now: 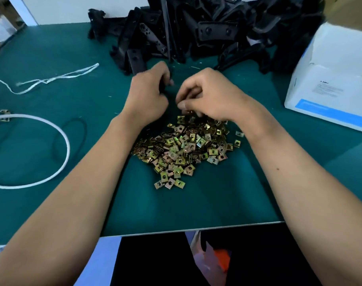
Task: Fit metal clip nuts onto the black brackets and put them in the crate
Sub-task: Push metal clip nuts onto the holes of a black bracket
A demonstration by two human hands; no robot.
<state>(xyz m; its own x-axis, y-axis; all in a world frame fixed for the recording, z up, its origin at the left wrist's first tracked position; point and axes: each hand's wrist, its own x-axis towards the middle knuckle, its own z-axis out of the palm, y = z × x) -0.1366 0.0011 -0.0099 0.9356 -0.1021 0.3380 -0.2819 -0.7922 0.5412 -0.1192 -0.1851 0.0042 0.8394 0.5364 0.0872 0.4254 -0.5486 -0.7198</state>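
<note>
Clip nuts [182, 149] sit heaped on our green mat [207, 203]. Our left hand [149, 96] grips a black bracket [162, 86]; right hand [209, 96] pinches nuts at pile's far edge; bracket pile [196, 32] behind.

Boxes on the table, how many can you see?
1: a white and blue box at the table's right edge, beside the black bracket pile. Others may be out of view.

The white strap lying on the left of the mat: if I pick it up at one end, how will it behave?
The strap will probably hang limp, since it lies twisted and folded. It looks thin and flat, so likely light.
</note>
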